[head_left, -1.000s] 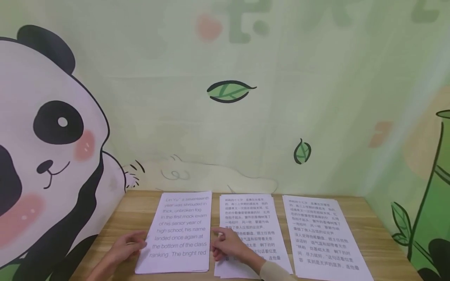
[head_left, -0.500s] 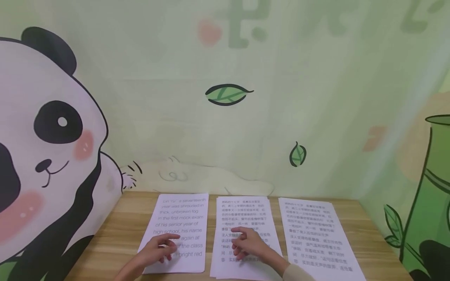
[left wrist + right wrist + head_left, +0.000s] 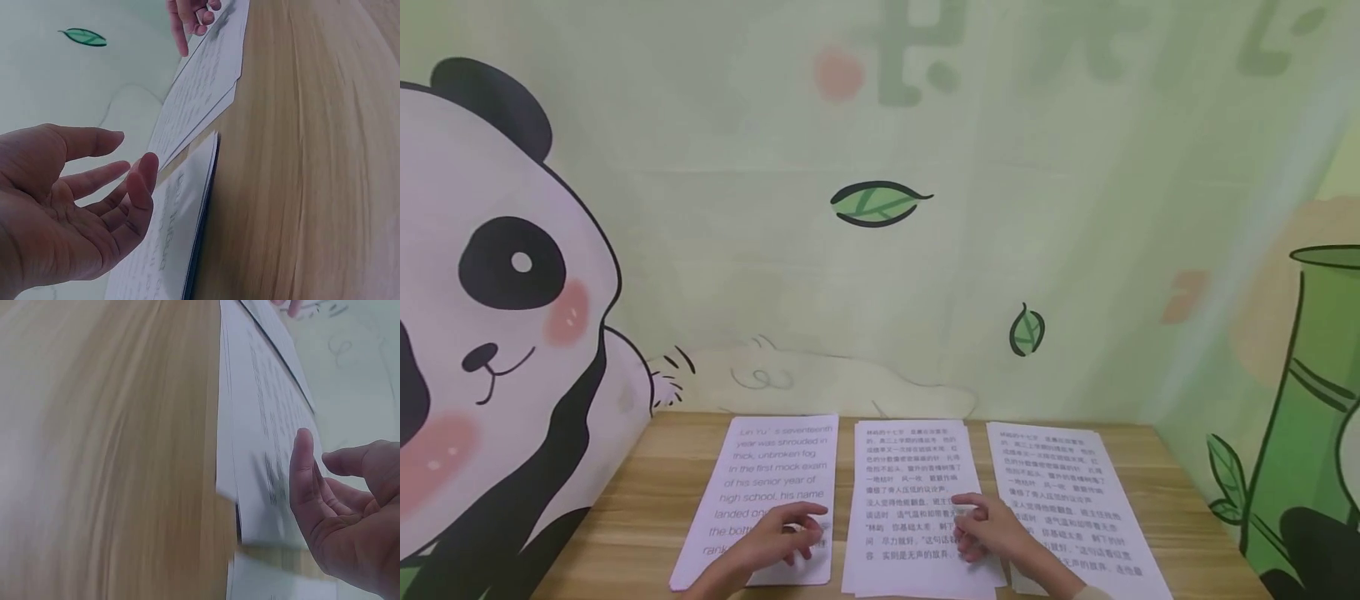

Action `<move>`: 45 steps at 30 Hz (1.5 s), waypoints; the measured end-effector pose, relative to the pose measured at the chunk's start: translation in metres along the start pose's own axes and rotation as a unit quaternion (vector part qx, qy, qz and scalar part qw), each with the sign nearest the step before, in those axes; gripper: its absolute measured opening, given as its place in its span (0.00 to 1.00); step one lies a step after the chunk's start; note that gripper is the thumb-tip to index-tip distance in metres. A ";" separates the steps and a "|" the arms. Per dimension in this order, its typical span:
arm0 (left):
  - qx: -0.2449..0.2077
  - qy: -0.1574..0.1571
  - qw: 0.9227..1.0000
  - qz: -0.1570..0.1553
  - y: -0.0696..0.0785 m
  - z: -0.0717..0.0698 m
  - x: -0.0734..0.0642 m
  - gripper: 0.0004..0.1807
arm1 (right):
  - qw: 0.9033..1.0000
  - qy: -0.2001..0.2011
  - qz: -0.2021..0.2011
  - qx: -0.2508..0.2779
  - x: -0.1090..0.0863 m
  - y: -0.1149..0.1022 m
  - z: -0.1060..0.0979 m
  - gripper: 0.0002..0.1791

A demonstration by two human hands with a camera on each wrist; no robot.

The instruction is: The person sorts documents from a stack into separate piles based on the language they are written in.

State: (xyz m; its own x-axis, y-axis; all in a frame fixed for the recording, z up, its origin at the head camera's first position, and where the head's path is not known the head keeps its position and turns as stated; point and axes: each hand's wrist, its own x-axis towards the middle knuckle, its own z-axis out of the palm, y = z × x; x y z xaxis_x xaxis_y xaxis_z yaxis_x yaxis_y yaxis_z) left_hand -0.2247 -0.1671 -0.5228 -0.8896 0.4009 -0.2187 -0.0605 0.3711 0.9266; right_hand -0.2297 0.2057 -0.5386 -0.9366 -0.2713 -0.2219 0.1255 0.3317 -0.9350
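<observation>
The left hand (image 3: 775, 540) hovers with its fingers loosely bent and spread apart, left of the middle stack of white rectangular paper sheets printed with black Chinese characters (image 3: 910, 467). Below this hand is the near right part of a stack of white rectangular paper sheets printed with English text (image 3: 775, 467), which lies just left of the middle stack, a narrow gap between them. The right hand (image 3: 998, 533), its fingers likewise relaxed, bent and apart, is raised above the near right edge of the middle stack; in the right wrist view, a shadow falls on the sheet beside it. Just right of the middle stack lies another stack of white sheets with Chinese characters (image 3: 1045, 467), its near left part behind the right hand and wrist. The middle stack's lower sheets peep out unevenly at its near edge. Beneath it is a light-brown wood-grain table (image 3: 617, 500); behind it hangs a pale-green printed backdrop (image 3: 737, 233).
</observation>
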 end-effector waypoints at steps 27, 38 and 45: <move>0.053 0.007 0.998 -0.036 0.010 0.042 0.024 0.30 | 0.998 0.018 0.063 -0.017 -0.016 0.016 -0.031 0.39; 0.071 0.005 0.996 -0.043 0.012 0.048 0.030 0.29 | 0.998 0.005 0.060 -0.016 -0.019 0.014 -0.030 0.38; 0.063 0.004 0.997 -0.037 0.013 0.048 0.027 0.29 | 0.997 0.015 0.066 -0.022 -0.021 0.013 -0.030 0.36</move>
State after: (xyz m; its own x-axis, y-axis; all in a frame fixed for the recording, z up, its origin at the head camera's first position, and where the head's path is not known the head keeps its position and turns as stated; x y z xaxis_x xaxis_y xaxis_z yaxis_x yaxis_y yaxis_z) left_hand -0.2282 -0.1111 -0.5318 -0.8883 0.3622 -0.2822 -0.0691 0.5021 0.8621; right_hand -0.2177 0.2423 -0.5374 -0.9225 -0.1957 -0.3329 0.2338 0.4030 -0.8848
